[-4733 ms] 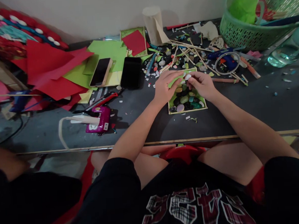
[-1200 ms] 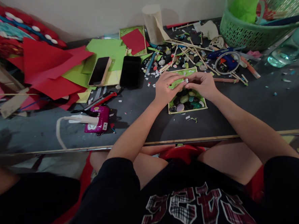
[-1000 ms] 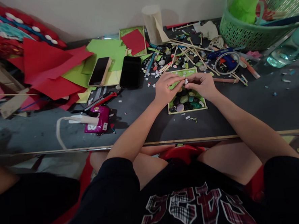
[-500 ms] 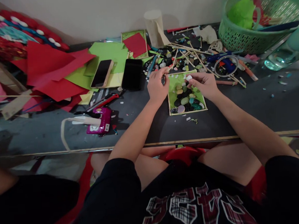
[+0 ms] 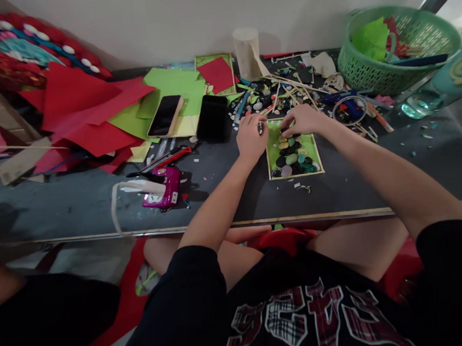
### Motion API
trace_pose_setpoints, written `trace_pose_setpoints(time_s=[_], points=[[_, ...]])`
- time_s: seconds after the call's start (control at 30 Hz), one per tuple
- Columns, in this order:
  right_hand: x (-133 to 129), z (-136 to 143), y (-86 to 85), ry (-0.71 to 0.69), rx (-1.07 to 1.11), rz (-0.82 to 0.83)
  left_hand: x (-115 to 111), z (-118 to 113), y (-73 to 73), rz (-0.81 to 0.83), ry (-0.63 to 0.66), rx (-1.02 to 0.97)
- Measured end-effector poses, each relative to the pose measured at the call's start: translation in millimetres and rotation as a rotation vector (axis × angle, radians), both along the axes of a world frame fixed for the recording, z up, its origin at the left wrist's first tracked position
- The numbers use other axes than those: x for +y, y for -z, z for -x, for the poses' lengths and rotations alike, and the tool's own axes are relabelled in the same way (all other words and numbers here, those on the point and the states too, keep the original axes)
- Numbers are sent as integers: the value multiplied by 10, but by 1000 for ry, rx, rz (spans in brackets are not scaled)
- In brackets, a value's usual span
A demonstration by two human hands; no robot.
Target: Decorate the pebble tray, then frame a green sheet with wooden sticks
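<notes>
A small green panel (image 5: 312, 143) edged with thin pale sticks lies on the dark table. Black, green, tan and whitish pebbles (image 5: 292, 159) cover its middle and lower part. My left hand (image 5: 251, 139) is at the panel's upper left corner with its fingers curled. What those fingers pinch, if anything, is hidden. My right hand (image 5: 305, 120) reaches over the panel's top edge, thumb and fingers together just above the uppermost pebbles. The white pebble it held a moment ago is hidden by the fingertips.
Loose pebbles, sticks (image 5: 302, 87) and scraps lie behind the panel. Two phones (image 5: 212, 118), a red cutter (image 5: 181, 154) and a purple power adapter (image 5: 172, 187) are to the left, near red paper (image 5: 80, 98). A green basket (image 5: 366, 73) and a bottle (image 5: 426, 98) stand right.
My right hand has come down and slightly left, bringing the white pebble to the panel's upper part, where it is now out of sight. My left hand stays by the corner.
</notes>
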State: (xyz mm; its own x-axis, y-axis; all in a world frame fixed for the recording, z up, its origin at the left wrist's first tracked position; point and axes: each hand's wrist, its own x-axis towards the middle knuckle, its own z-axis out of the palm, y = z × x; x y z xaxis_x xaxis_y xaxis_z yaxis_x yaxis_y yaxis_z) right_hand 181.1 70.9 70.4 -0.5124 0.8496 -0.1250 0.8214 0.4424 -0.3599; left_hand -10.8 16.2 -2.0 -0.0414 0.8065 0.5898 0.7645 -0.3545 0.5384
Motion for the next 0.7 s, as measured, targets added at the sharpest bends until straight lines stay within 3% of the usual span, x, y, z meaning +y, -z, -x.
trace_pose_setpoints(time_s=[0.33,0.5,0.7], points=[[-142,58,-184,78,-168,44,-28,-42,-69,135,107,14],[-159,101,-168,106,-165,22,-43,-32,-80,232,27,-15],[-112,207,-44,161,-102,7,45,-5,11,202,-4,-75]])
